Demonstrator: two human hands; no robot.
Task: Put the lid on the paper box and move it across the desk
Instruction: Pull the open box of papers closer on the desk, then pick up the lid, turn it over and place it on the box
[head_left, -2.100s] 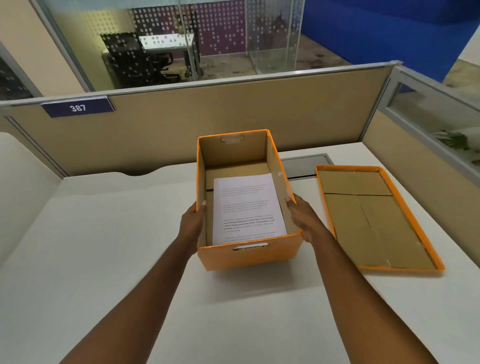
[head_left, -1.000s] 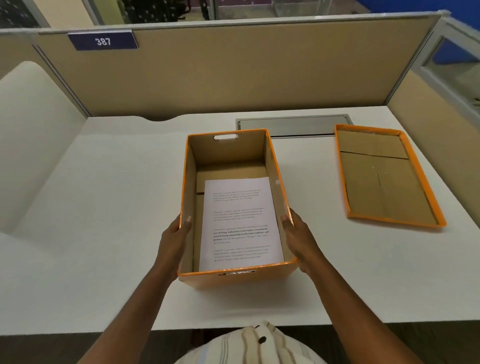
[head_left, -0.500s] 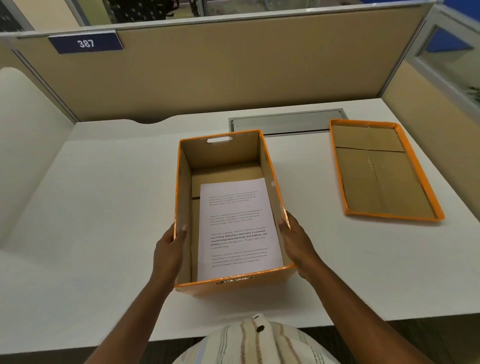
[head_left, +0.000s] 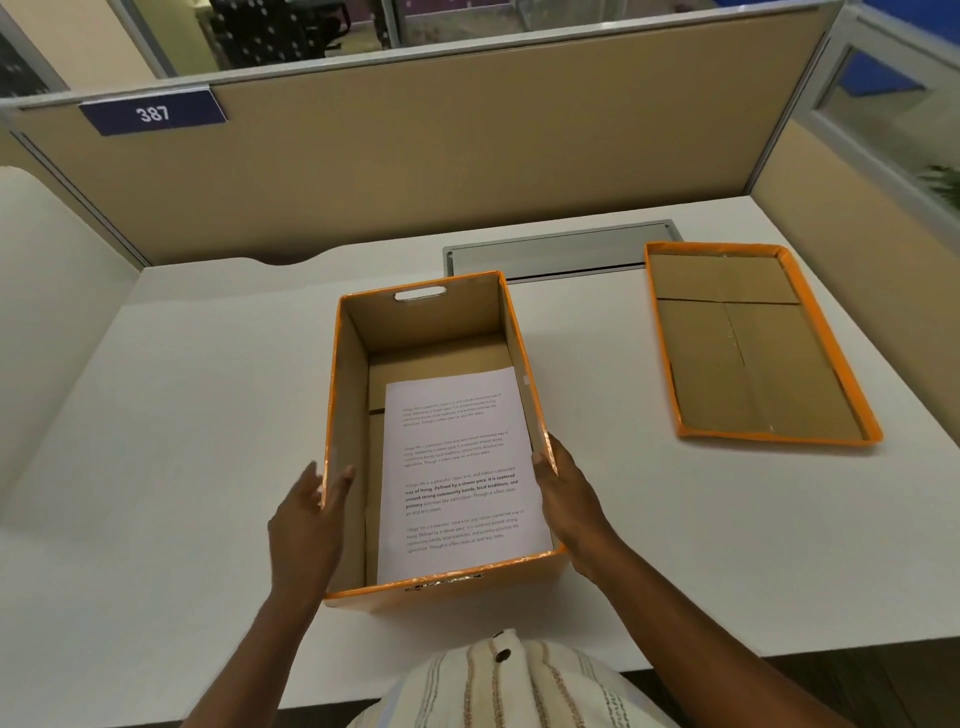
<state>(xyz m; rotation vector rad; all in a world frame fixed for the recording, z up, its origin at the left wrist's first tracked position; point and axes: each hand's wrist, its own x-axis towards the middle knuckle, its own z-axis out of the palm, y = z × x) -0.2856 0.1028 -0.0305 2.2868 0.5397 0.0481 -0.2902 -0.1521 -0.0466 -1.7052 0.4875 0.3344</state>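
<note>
White desk (head_left: 208, 467) fills the cubicle, tan partition (head_left: 467, 166) behind. Open orange paper box (head_left: 358, 467) sits near centre, lid (head_left: 779, 440) lying upside down, well apart to its right. Printed sheet (head_left: 457, 467) rests inside. Left hand (head_left: 306, 525) flat, fingers loose beside the left wall; right hand (head_left: 571, 504) grips the right wall, thumb over the rim.

You have one open orange box (head_left: 436, 587) on one white desk (head_left: 208, 415), one printed sheet (head_left: 460, 473) inside it, one orange lid (head_left: 753, 343) lying apart, one number sign (head_left: 153, 111), and your two hands, left (head_left: 306, 525) and right (head_left: 571, 499).
</note>
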